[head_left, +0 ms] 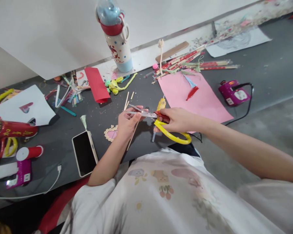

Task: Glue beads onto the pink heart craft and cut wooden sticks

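Note:
My right hand (174,119) is closed on a pair of scissors (177,137) with yellow and red handles, the blades apart and pointing left. In my left hand (127,123), pinched between the fingers, is a thin wooden stick (133,136); its upper end lies at the scissor blades. A pink heart edged with small wooden pieces (110,133) lies just left of my left wrist. More thin sticks (126,100) rest on the table beyond that hand. Behind the scissors is a yellow glue gun (161,103), partly hidden, with a clear glue stick (153,136) below it.
A water bottle (118,42) stands at the back. Pink paper (197,97) lies right, near a purple power socket (234,93). On the left are a phone (84,154), red paper (96,84), a thread spool (30,152) and white paper (12,104). The table's front edge is close to my body.

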